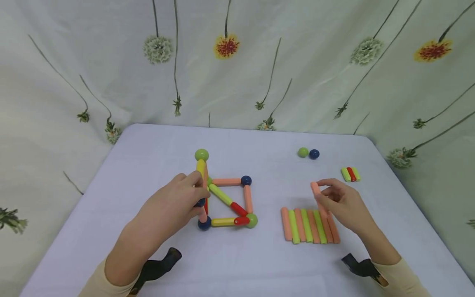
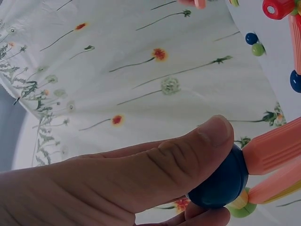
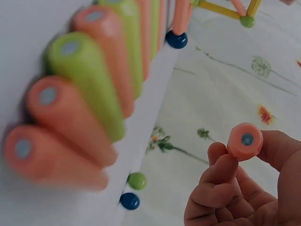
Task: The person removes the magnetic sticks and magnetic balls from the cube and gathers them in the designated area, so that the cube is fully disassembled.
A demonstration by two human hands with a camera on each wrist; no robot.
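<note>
A magnetic-stick frame of salmon, yellow, red and green rods (image 1: 226, 181) joined by green and blue balls stands left of centre. My left hand (image 1: 168, 206) is at its left side, and in the left wrist view the thumb and fingers pinch a dark blue ball (image 2: 221, 181). Salmon rods (image 2: 275, 146) run from that ball. With thumb and fingers, my right hand (image 1: 345, 204) pinches a salmon magnetic stick (image 1: 314, 187) above the right end of a row of salmon and green sticks (image 1: 294, 227). A grey magnet shows in the held stick's end (image 3: 247, 139).
Two loose balls, one green (image 1: 303, 152) and one blue (image 1: 314, 154), lie toward the back right. Short green and red sticks (image 1: 350, 174) lie side by side farther right. A flower-print cloth (image 1: 237, 82) hangs behind the white table (image 1: 259, 264).
</note>
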